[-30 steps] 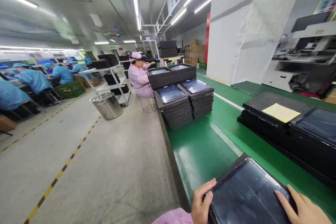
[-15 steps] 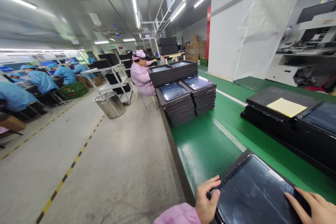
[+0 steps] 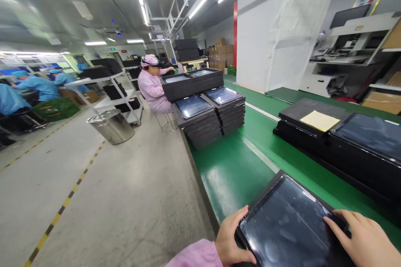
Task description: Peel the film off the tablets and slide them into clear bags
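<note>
A dark, glossy tablet-like screen panel (image 3: 285,225) lies face up in a black foam tray (image 3: 266,187) at the near edge of the green bench. On its left edge is my left hand (image 3: 232,242), fingers along the far side and thumb at the near corner. My right hand (image 3: 360,229) grips the opposite edge, with a finger over the glass and the others at the tray's side. The panel's near end runs out of the picture. Smudges and reflections show on its surface.
Stacked black trays with screen panels (image 3: 192,106) stand farther along the green bench (image 3: 225,167). At right, a black stack bears a yellow paper (image 3: 319,121) and another panel (image 3: 369,133). A co-worker in pink (image 3: 152,87) sits beyond; a metal bin (image 3: 114,129) stands on the floor.
The view has turned right, so the surroundings sit farther left. My left thumb has moved from the panel's upper left edge toward its near corner; both hands stay at the panel.
</note>
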Demonstrator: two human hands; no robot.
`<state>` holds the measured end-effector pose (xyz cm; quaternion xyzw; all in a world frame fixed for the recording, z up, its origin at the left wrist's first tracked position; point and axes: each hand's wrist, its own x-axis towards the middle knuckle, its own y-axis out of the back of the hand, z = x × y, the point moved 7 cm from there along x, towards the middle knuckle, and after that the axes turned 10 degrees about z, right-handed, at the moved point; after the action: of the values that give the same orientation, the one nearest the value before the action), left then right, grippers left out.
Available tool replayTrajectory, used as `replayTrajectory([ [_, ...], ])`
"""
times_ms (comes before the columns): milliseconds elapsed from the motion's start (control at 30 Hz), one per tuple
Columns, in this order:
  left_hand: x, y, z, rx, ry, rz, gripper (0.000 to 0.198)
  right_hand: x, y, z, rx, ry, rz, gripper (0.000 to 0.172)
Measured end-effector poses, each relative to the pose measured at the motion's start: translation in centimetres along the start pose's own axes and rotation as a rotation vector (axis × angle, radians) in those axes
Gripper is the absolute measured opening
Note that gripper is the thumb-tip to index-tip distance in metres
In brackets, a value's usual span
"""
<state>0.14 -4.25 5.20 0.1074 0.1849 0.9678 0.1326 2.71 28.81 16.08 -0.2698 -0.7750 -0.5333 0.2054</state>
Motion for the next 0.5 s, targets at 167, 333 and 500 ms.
replayTrajectory([
  [167, 0.1, 0.3, 0.2, -0.025, 0.048, 0.026, 0.109, 0.9, 1.4, -4.5, 0.135, -0.079, -0.154, 0.023],
  [333, 0.6, 1.5, 1.2, -0.124, 0.026, 0.089, 0.063, 1.1, 1.9, -5.7, 0.234, -0.220, -0.183, 0.015],
  [500, 1.7, 1.7, 2.5, -0.204, 0.066, -0.007, 0.054, 0.9, 1.6, -3.3, 0.436, -0.532, -0.240, 0.036],
])
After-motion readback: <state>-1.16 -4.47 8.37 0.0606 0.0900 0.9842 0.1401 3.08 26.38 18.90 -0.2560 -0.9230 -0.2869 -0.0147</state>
